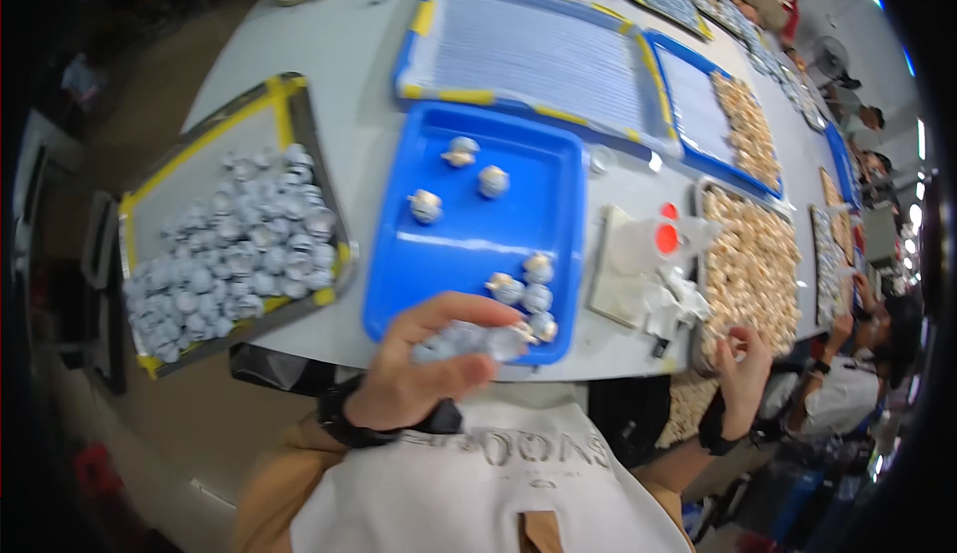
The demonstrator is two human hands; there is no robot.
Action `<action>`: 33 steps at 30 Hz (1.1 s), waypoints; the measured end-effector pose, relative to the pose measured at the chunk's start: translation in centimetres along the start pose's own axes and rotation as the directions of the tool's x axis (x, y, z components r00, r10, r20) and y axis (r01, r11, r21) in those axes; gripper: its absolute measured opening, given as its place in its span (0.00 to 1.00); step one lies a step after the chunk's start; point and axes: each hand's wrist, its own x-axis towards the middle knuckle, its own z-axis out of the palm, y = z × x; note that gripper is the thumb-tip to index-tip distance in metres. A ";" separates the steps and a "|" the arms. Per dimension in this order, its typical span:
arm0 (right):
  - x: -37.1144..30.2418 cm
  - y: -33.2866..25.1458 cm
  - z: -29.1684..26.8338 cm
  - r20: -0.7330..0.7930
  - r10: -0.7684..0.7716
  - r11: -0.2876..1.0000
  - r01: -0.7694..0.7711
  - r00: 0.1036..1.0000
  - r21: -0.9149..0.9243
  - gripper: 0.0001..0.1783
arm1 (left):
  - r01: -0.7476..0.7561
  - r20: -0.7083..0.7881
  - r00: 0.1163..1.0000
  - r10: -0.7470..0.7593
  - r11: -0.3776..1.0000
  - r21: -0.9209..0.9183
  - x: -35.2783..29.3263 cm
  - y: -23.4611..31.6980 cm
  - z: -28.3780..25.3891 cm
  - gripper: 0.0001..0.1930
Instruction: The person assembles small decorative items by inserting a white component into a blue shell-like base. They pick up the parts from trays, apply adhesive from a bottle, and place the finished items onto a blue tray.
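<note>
In blue tray (478, 224): grey-and-tan pieces (493, 182). Pinched in left hand (411, 368), over tray: pale parts (451, 342). Cannot tell grip in right hand (743, 375).

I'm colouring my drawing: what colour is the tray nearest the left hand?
The tray is bright blue, best seen in the head view.

One fisheye view looks down and forward from the head, close above the left hand (414, 368) and right hand (744, 375).
</note>
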 end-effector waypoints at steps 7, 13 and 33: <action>0.9 9.9 2.7 0.020 -0.183 0.981 0.184 0.983 -0.061 0.13 | 0.167 0.055 0.984 -0.168 0.986 0.022 0.3 1.3 0.0 0.20; 0.7 1.2 -0.2 0.137 -0.077 0.978 0.101 0.988 -0.182 0.18 | 0.104 0.076 0.993 -0.094 0.986 -0.127 0.4 -0.1 -0.3 0.22; 0.5 1.6 -0.9 0.137 -0.060 0.992 0.075 0.989 -0.103 0.18 | 0.135 0.093 0.988 -0.125 0.984 -0.115 0.4 0.5 0.3 0.24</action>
